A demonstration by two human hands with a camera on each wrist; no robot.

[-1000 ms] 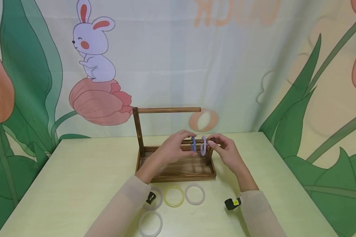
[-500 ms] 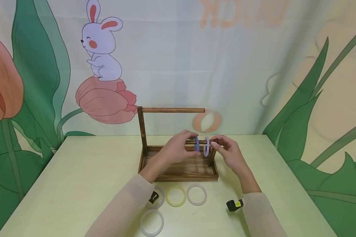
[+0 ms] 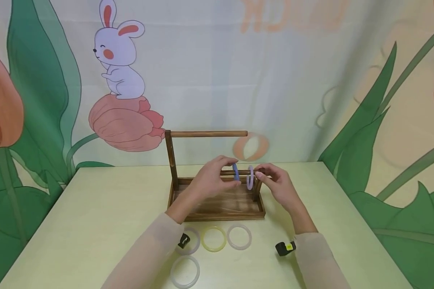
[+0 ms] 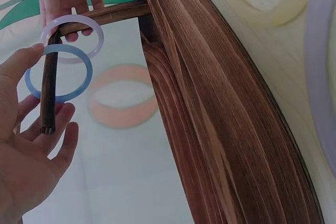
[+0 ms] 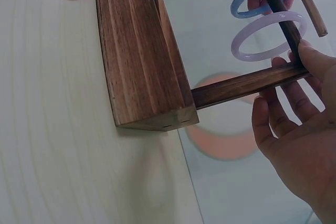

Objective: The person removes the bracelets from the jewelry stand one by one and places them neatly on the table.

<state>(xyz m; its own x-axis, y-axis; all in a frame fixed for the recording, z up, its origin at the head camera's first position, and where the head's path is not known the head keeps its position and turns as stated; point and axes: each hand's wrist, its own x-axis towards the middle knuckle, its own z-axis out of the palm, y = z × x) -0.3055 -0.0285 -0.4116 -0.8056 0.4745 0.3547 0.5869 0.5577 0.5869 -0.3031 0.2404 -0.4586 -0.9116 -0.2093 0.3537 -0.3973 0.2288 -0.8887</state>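
My left hand (image 3: 211, 178) pinches a blue bangle (image 4: 90, 72) between thumb and fingers. The lower rod (image 4: 48, 93) of a dark wooden stand (image 3: 224, 217) runs through this bangle, its free end showing past the ring in the left wrist view. A pale purple bangle (image 4: 101, 39) hangs on the same rod, farther right and close to the post. At that end my right hand (image 3: 276, 182) grips the corner where the rod meets the short post (image 5: 247, 85), thumb on top and fingers beneath.
The stand's taller post (image 3: 171, 158) at left carries a bare upper rod (image 3: 209, 133). In front of the tray base lie a yellow bangle (image 3: 214, 250) and several pale bangles, one partly behind the left wrist's camera (image 3: 184, 241). A printed curtain (image 3: 188, 60) hangs behind the table.
The blue bangle has shifted slightly left along the lower rod with my left hand, widening its gap from the purple one. My right hand keeps its hold; the head view sways a little.
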